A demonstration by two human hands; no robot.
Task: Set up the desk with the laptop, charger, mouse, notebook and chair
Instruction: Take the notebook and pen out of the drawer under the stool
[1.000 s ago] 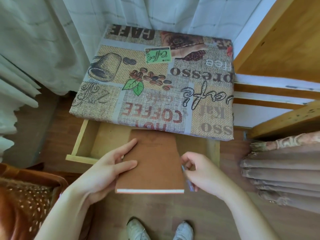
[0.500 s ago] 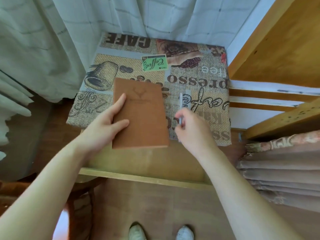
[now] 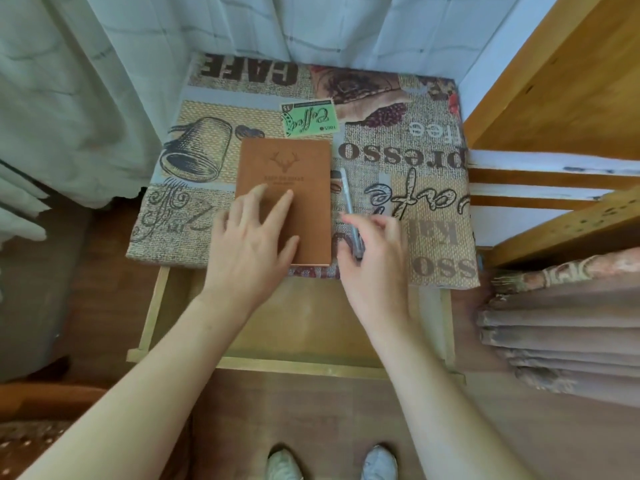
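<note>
My left hand [image 3: 251, 244] spread flat on the brown notebook [image 3: 285, 199], desk [image 3: 433, 202] beneath, my right hand [image 3: 375, 252] loosely curled, gripping nothing, over the pen [image 3: 348, 199], drawer [image 3: 311, 323] open

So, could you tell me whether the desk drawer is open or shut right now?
Open. The drawer is pulled out below the desk's near edge, its bare wooden bottom showing, apparently empty, under both forearms.

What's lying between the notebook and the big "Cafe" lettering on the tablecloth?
In the head view, a pen lies on the tablecloth just right of the brown notebook, its near end under the right hand.
</note>
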